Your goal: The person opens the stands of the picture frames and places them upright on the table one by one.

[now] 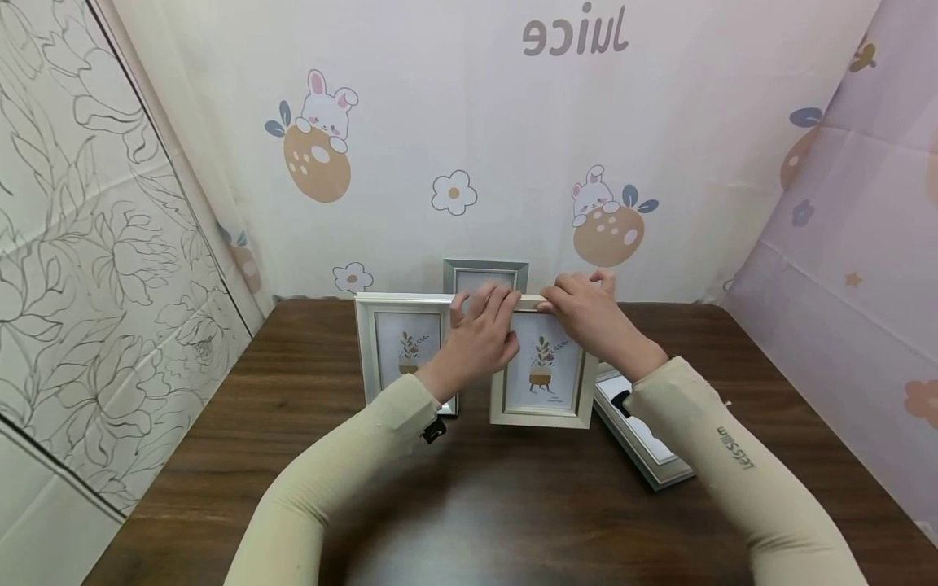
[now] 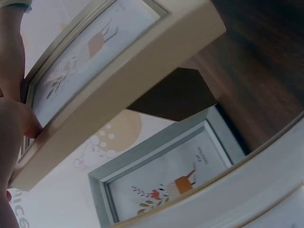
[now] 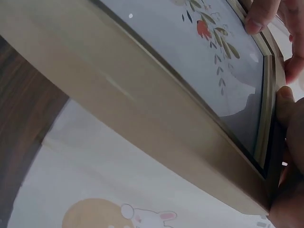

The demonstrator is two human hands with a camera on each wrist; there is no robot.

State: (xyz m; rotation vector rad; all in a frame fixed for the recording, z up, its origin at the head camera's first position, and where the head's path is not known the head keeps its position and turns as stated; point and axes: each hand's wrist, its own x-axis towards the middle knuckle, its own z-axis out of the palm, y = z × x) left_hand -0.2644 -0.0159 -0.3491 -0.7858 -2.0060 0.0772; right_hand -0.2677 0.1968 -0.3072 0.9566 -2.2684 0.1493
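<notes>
A champagne-coloured picture frame [image 1: 545, 415] with a potted-plant print stands upright in the middle of the table. My left hand [image 1: 476, 330] grips its top left corner, the thumb at the front and the fingers over the top edge. At the top right my right hand [image 1: 589, 316] pinches the same edge. The left wrist view shows the frame's dark back stand [image 2: 175, 95] swung out behind it. Close to the left hand is a white picture frame [image 1: 370, 346], also upright. A grey-green picture frame [image 1: 486, 265] stands behind both, partly hidden.
At the right, under my right forearm, more framed pictures [image 1: 645, 443] lie on the dark wooden table [image 1: 469, 513], partly covered by the sleeve. A printed curtain [image 1: 454, 106] hangs along the back, and a floral panel [image 1: 103, 203] borders the left side.
</notes>
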